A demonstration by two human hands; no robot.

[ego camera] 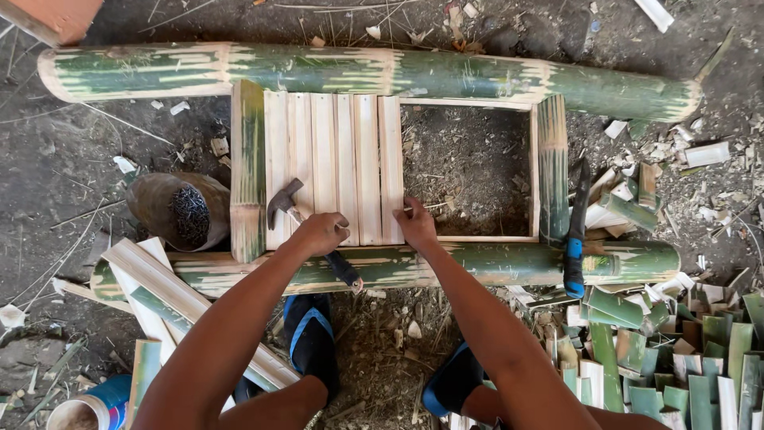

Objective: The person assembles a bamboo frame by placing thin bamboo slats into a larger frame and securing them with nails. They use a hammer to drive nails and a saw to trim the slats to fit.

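Bamboo frame [549, 171], lying flat on the dirt at centre of the picture, between a long green pole [374, 73] across the top and a second pole [477, 263] across the lower middle. Six pale slats [334, 167] already laid side by side over the left half; right half open, bare soil showing through. By the look of it, roughly half covered, with the remaining gap wanting about as many slats again.

Left hand [320, 232] closed around the handle of a hammer [283, 199], head resting on the slats at centre left. Right hand [415, 225] pressed on the lower end of the last slat [390, 169], fingers bent and pinching something too small to tell. Bowl of dark nails [189, 213] at left, just beside the frame's left post. Blue-handled knife [574, 231] propped against the right post.

Slat edges tight together, no visible gaps; the free edge of the last slat facing the open bay. Room to work rightward inside the frame; cramped at lower right by a heap of cut green pieces [676, 350], and at lower left by spare slats [171, 299] leaning near the knees.
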